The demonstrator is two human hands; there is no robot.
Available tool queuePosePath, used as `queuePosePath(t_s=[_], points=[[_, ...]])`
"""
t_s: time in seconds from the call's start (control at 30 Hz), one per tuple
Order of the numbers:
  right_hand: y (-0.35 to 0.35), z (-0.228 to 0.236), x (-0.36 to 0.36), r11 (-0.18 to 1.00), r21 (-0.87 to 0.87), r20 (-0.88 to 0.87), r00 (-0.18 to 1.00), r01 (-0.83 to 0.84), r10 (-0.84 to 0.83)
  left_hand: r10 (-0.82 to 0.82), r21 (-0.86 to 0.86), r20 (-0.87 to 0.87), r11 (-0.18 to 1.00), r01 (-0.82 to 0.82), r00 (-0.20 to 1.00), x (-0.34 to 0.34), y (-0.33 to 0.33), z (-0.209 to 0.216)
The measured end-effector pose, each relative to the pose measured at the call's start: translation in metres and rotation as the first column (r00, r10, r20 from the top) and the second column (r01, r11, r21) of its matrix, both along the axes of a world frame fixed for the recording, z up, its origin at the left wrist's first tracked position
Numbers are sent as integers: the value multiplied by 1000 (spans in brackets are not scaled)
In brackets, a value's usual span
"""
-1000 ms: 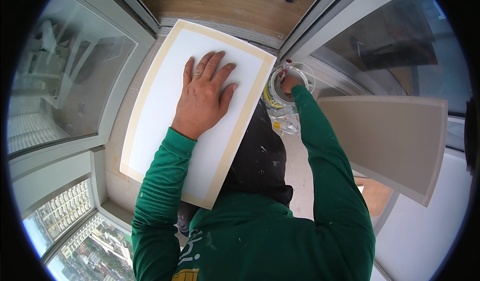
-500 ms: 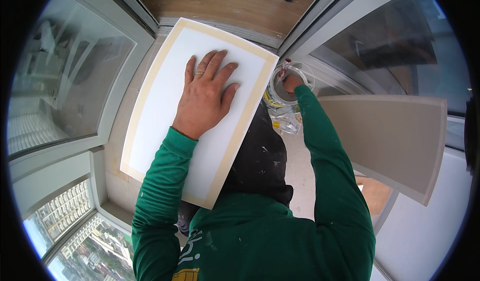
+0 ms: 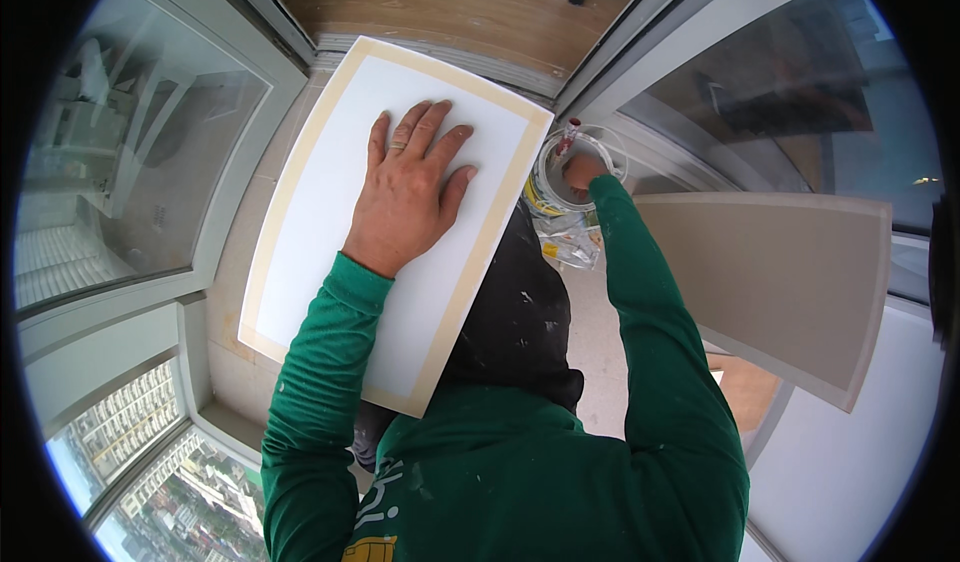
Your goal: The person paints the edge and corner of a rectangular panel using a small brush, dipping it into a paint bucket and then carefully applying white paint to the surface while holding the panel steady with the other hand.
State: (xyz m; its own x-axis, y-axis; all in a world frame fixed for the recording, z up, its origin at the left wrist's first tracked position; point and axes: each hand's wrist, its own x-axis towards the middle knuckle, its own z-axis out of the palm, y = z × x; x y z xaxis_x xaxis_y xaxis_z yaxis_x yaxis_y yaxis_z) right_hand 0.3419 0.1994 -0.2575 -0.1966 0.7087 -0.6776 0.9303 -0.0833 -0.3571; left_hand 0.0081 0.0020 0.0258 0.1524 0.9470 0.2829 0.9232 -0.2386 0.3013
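A white rectangular panel [image 3: 310, 222] with a cream border lies tilted across my legs. My left hand [image 3: 408, 192] rests flat on it, fingers spread, with a ring on one finger. To the right of the panel stands a pail [image 3: 543, 174] with a white rim and greyish inside. My right hand [image 3: 581, 172] reaches down into it; its fingers are hidden, so what they hold cannot be seen. A red-and-white handle [image 3: 569, 134] sticks up at the pail's far side.
A crumpled silver plastic bag [image 3: 570, 246] lies below the pail. On the right, a grey-beige panel [image 3: 770, 282] stands beside my right arm. Glazed doors [image 3: 250, 172] flank me on both sides. A wooden floor [image 3: 450, 7] lies beyond the threshold.
My right hand has shifted slightly inside the pail. The white panel has moved a touch to the left, while my left hand stays flat on it.
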Motion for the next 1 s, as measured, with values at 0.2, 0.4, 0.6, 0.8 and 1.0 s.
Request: queuePosePath(t_s=[0.2, 0.4, 0.6, 0.8, 1.0], points=[[-14, 56, 31, 989, -15, -334, 931, 147, -143, -7, 29, 12, 1000, 7, 1000, 0, 0, -5], [-50, 104, 60, 896, 66, -477, 802, 439, -358, -21, 54, 21, 998, 19, 1000, 1, -1, -5], [-100, 112, 64, 855, 209, -545, 782, 475, -302, -9, 55, 26, 998, 7, 1000, 0, -4, -7], [-128, 109, 74, 819, 419, -449, 873, 392, -189, -6, 68, 20, 998, 5, 1000, 1, -5, -10], [-137, 94, 70, 791, 242, -539, 756, 562, -372, 1, 66, 24, 998, -3, 1000, -2, -9, -11]])
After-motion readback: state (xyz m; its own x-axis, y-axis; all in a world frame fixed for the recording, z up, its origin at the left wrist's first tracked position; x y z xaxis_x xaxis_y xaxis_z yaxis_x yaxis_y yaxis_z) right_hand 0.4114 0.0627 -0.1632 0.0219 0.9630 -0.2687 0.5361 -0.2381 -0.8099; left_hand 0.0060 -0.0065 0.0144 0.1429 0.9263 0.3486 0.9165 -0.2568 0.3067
